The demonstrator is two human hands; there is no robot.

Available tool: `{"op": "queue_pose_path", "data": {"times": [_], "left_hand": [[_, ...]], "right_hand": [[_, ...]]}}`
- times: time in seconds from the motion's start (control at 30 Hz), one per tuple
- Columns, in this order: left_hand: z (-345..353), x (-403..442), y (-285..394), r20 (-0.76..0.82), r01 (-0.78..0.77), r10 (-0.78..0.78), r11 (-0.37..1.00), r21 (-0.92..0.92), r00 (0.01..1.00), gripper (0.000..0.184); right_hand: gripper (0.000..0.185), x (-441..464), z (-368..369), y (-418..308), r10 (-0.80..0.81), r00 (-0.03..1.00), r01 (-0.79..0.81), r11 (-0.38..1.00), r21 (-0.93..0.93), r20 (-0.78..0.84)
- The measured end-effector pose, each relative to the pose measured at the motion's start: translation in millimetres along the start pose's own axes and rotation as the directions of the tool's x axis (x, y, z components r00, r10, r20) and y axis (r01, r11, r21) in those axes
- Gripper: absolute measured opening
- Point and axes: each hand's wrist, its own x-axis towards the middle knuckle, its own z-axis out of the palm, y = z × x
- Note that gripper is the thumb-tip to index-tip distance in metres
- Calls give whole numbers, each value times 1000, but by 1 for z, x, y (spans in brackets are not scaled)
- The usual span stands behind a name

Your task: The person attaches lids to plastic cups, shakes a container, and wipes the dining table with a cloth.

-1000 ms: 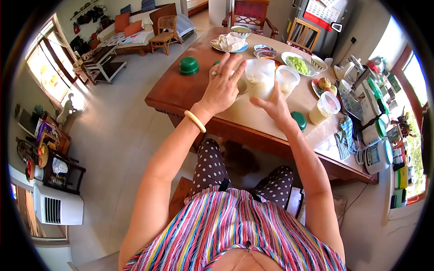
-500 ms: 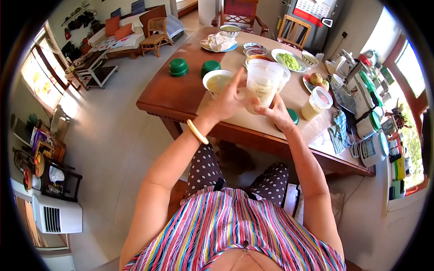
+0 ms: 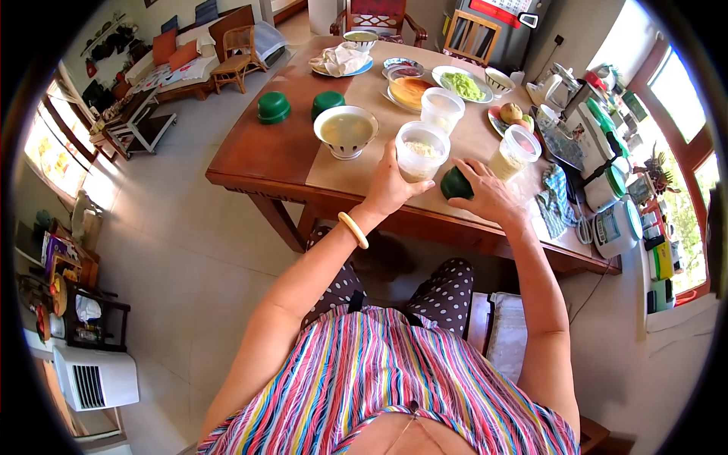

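Observation:
My left hand (image 3: 390, 186) is wrapped round a clear plastic cup (image 3: 422, 158), seen from above with pale, grainy contents inside. The cup is upright at the table's near edge. My right hand (image 3: 491, 193) has its fingers and thumb round a dark green lid (image 3: 456, 184), just right of the cup. Behind the held cup stands a second clear plastic cup (image 3: 442, 111). A third plastic cup (image 3: 516, 154), holding pale contents, is beyond my right fingers. To the left is a striped footed bowl (image 3: 346, 150) of cloudy, yellowish liquid.
Two green lids (image 3: 274, 108) lie on the table's left side. Farther back are a plate with a white cloth (image 3: 339, 61), an orange dish (image 3: 410, 92), a plate of shredded greens (image 3: 462, 85) and fruit (image 3: 511, 114). A checked cloth (image 3: 557, 201) lies at the right edge.
The held plastic cup has come down and left and now shows its open top. My right hand has left it and moved to the green lid. The view has shifted slightly.

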Motion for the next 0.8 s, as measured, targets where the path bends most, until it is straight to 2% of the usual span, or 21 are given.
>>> {"op": "queue_pose_path", "data": {"times": [0.03,0.13,0.2,0.23,0.27,0.3,0.33,0.4,0.43,0.47,0.53,0.63,0.8], "left_hand": [[-1,0,-4,-8,12,-12,1000,5,1000,91],[-7,3,-14,81,13,-13,1000,-7,997,100],[-7,7,-24,41,-117,115,992,44,993,104],[-7,8,-28,22,-175,173,982,72,985,106],[-10,8,-26,52,-133,131,990,47,990,107],[-14,9,-18,86,-91,89,996,22,992,107],[-16,9,-14,122,-51,51,999,-4,991,107],[-12,6,-19,108,-22,26,999,-39,994,101],[-9,5,-22,96,-22,26,999,-44,995,99],[-7,4,-25,83,-21,25,999,-48,996,97],[-7,4,-22,51,-59,60,998,-13,997,90],[-6,3,-23,42,-56,56,998,1,998,86],[-5,3,-23,22,-91,91,996,-8,996,82]], "right_hand": [[80,2,6,6,-41,996,45,997,57,-74],[76,9,-4,12,48,999,-48,990,132,1],[73,17,-28,18,19,970,20,987,159,-241],[71,19,-54,8,137,967,-52,930,363,-213],[69,26,-81,2,-2,947,96,955,279,-320],[71,32,-98,-2,39,961,54,944,325,-274],[74,38,-114,-17,-92,959,193,905,379,-270],[76,52,-134,-45,-295,938,326,929,173,-183],[76,58,-143,-63,-262,965,257,944,209,-7],[76,64,-144,-71,-308,950,300,946,125,45],[76,80,-139,-72,-384,913,375,923,88,136],[74,87,-136,-78,-423,882,404,906,126,207],[69,85,-137,-84,-382,899,372,924,85,214]]}}
